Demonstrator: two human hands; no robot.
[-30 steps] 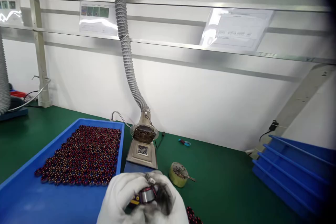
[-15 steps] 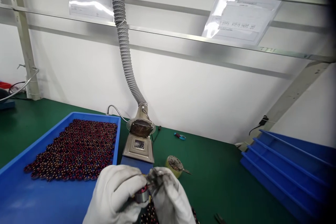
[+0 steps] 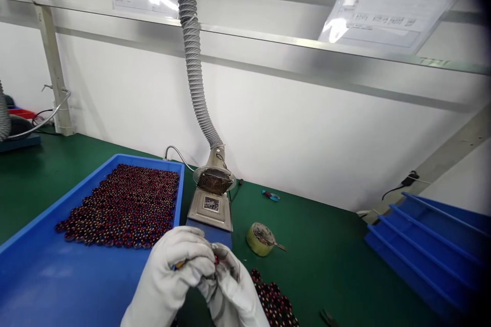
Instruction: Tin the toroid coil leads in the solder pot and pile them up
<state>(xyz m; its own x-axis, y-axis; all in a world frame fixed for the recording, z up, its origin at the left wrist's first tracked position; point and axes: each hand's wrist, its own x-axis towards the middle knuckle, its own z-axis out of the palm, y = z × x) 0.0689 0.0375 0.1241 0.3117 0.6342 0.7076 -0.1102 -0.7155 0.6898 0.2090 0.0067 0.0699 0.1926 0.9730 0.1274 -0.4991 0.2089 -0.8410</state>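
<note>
My left hand (image 3: 174,271), in a white glove, is closed around a small wound motor stator (image 3: 217,260), mostly hidden; a bit of its red winding shows between the fingers. Against it from the other side, my right hand (image 3: 236,283), gloved too with greyish fingertips, has its fingers pinched at the same part. Both hands are raised in front of a metal solder pot (image 3: 209,209) at the bench's middle. Just right of my right hand lies a group of similar stators (image 3: 274,299) on the green bench.
To the left, a blue tray (image 3: 76,286) holds many rows of stators (image 3: 126,204). A yellow cup (image 3: 258,242) with a metal tool stands right of the pot. Stacked blue trays (image 3: 425,245) sit at far right. A grey exhaust hose (image 3: 194,51) hangs above the pot.
The view has shifted, moving the scene slightly. My hands have closed further over the stator, whose metal side showed before. More of the stators on the bench is visible right of my hands.
</note>
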